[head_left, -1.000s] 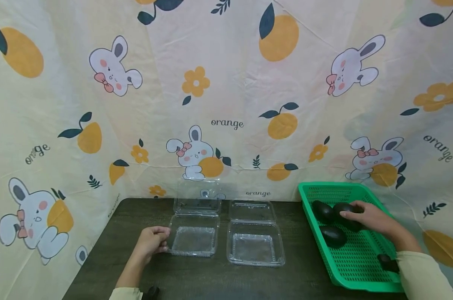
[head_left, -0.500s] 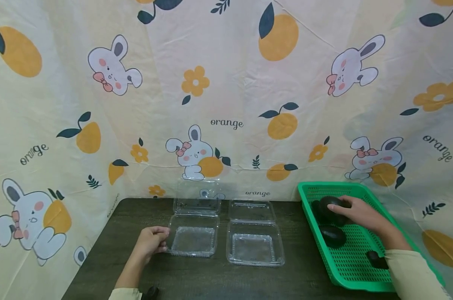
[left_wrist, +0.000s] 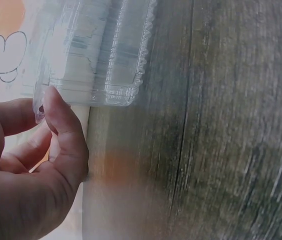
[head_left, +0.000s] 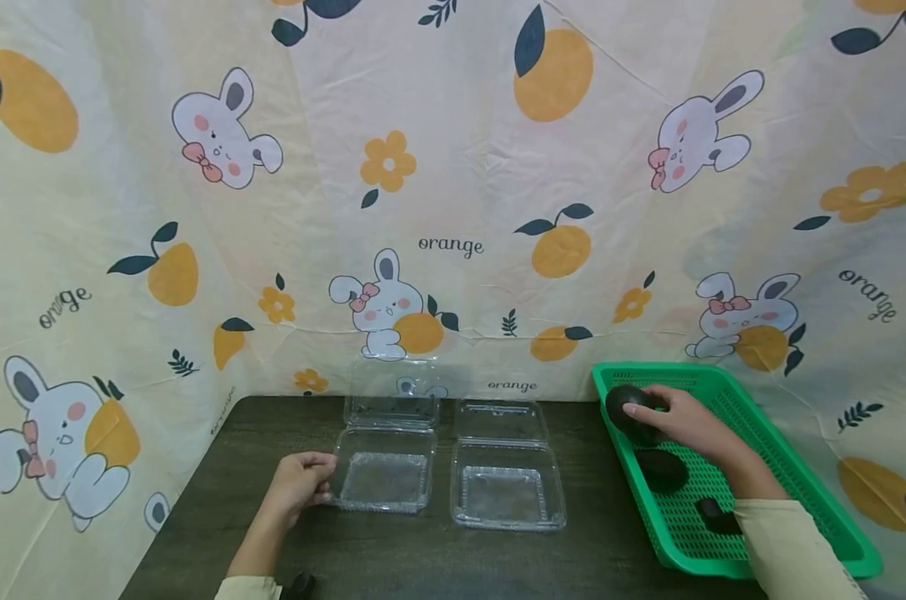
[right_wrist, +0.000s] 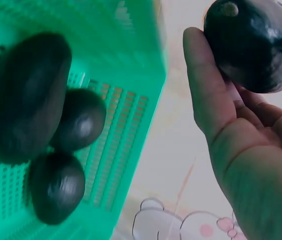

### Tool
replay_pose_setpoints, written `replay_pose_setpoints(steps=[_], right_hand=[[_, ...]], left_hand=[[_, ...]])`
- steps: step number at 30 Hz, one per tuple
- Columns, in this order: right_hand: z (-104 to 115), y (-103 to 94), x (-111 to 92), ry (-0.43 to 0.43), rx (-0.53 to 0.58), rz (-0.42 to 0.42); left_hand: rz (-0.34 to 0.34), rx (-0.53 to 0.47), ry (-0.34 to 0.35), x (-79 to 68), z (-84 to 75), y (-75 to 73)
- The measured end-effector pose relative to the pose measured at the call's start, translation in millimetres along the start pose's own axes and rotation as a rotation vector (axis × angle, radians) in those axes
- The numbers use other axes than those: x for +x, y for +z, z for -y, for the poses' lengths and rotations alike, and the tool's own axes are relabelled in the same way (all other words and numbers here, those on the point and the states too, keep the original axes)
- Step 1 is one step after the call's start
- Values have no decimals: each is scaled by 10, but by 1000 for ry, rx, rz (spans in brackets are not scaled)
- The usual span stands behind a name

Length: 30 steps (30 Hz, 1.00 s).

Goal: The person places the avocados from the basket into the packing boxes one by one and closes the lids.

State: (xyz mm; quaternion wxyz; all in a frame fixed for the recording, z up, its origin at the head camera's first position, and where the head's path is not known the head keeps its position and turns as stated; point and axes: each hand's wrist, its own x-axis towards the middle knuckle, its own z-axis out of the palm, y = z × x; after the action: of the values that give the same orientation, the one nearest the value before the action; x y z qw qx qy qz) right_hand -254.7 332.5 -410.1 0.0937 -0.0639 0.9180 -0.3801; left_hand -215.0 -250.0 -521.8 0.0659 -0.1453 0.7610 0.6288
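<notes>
Dark fruit (right_wrist: pixel 255 46), cropped in right wrist view, right fingers (right_wrist: pixel 203 70) clamped round it; left fingers (left_wrist: pixel 65 117) pinching a transparent container (head_left: pixel 384 482)

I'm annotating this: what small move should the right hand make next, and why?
Probably carry the dark fruit to the left container: the right hand grips it, apart from the other fruits, and the left hand pinches that open container's edge.

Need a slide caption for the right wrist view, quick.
Right hand grips a glossy dark fruit; three more dark fruits lie in the green basket.
</notes>
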Motion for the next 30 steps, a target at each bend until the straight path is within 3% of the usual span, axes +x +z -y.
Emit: replay_pose_setpoints(steps=[6, 13, 30], right_hand=[[172, 138, 21, -6, -40, -17], [329, 265, 85, 8, 31, -11], [602, 561, 358, -46, -25, -4]], left_hand=[[-4, 7, -8, -12, -17, -2], [2, 8, -9, -22, -26, 22], [-2, 11, 5, -9, -18, 5]])
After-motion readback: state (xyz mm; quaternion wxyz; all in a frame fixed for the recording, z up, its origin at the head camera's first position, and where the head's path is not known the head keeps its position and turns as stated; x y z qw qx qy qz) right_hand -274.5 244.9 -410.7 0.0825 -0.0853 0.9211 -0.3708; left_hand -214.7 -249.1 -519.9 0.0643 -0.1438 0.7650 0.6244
